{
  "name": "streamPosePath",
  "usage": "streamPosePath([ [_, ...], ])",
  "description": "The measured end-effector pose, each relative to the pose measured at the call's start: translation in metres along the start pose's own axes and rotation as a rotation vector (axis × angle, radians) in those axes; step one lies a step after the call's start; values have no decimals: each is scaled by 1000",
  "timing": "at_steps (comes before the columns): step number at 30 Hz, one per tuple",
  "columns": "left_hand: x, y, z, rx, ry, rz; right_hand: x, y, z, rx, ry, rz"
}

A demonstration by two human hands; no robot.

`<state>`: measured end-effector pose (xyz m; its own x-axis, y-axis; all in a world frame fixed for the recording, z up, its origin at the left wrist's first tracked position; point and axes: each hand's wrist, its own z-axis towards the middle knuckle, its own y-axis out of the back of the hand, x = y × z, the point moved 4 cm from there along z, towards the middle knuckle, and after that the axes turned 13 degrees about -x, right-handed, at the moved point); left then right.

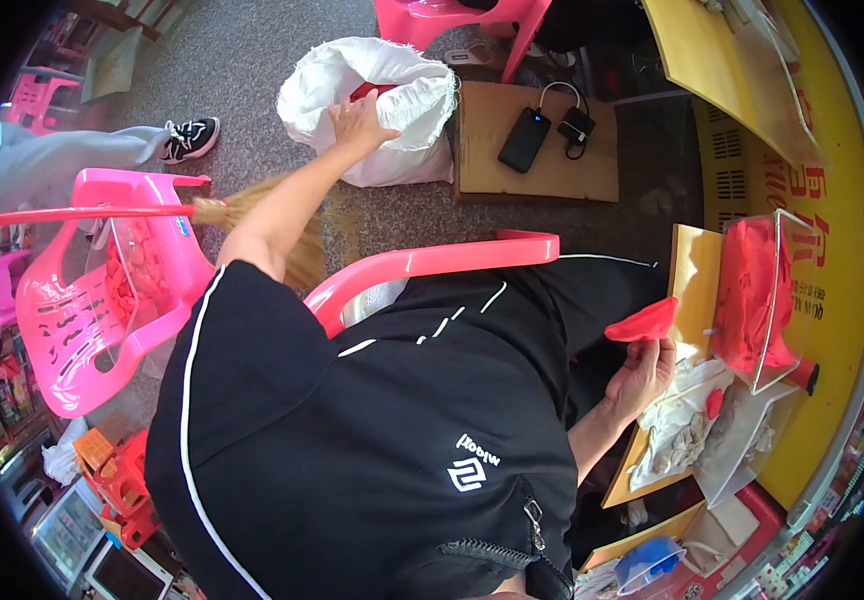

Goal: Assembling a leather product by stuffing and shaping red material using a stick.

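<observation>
My left hand point(357, 126) lies over the near rim of a white woven sack point(302, 85), its fingers spread and the thumb apart. Inside the sack, just beyond my fingertips, some red material point(372, 89) shows. Over on the right, my right hand point(644, 376) pinches a folded red cloth piece point(647, 320) that points up and left from the fingers. That hand is close to a wooden board edge and a clear bin point(780, 300) filled with red cloth pieces point(749, 290). The fingertips behind the red piece are partly hidden.
A pink chair point(62, 310) holding a clear bag of red pieces stands left, beside a broom point(282, 215). Cardboard point(592, 160) with a black power bank point(525, 140) lies past my knees. White cloths point(677, 420) lie below the bin. Someone's shoe point(191, 140) shows upper left.
</observation>
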<state>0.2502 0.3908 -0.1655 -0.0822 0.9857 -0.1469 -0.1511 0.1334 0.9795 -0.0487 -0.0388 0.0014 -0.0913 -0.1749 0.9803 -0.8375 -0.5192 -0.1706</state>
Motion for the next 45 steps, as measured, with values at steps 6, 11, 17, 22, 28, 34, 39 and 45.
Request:
streamPosePath([
  [6, 20, -72, 68, 352, -92, -90, -5, 7, -2, -22, -16, -36],
  [11, -4, -59, 82, 358, -47, -100, -15, 16, -5, -55, -51, -65],
  [17, 16, -47, 98, 118, 83, -20, -30, 11, -1, -31, -121, -45],
  [22, 13, -44, 105, 133, 52, -5, -32, 2, -1, -9, -131, -39],
  [28, -40, -7, 94, 482, -344, 417, -31, 5, 1, -23, -105, 9],
  [34, -188, 147, 30, 371, -775, -33, -11, 2, 7, -46, -68, -69],
  [39, -297, 196, -60, 899, -759, -1061, 11, -4, 10, -46, 27, -68],
  [45, -379, 184, -165, 1636, -146, -1186, 39, 13, -1, -255, 212, -198],
])
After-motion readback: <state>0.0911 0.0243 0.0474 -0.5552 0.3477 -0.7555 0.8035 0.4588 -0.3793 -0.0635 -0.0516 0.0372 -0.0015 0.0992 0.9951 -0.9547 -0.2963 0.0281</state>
